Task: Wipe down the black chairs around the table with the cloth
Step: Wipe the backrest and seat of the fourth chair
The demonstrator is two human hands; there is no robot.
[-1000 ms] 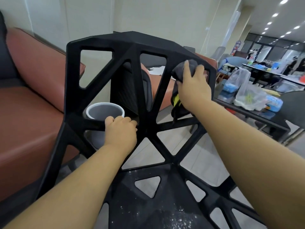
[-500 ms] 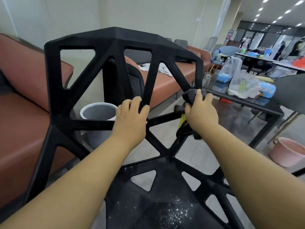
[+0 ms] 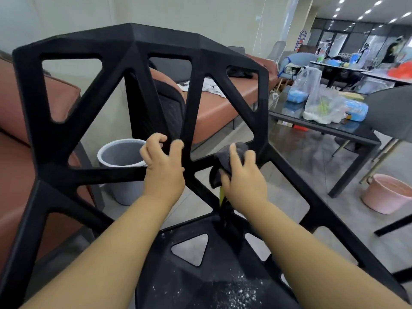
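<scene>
Our right hand [image 3: 242,181] holds the dark grey cloth [image 3: 225,160] bunched between thumb and fingers and presses it on a low bar of the backrest of the black chair [image 3: 133,39], at its right side. Our left hand [image 3: 163,166] grips a strut in the middle of the backrest, with the fingers curled round it, and it seems to steady the chair.

We judge that the task is in an early or middle part. The wiping is at the backrest, and the seat [image 3: 169,275] carries many white specks [image 3: 236,294], so it is surely not wiped yet. Other black chairs do not show near the glass table [image 3: 323,128], so we cannot tell how many are left.

We read no brand or writing. A yellow strip [image 3: 221,196] hangs from the cloth, but no letters show on it.
</scene>
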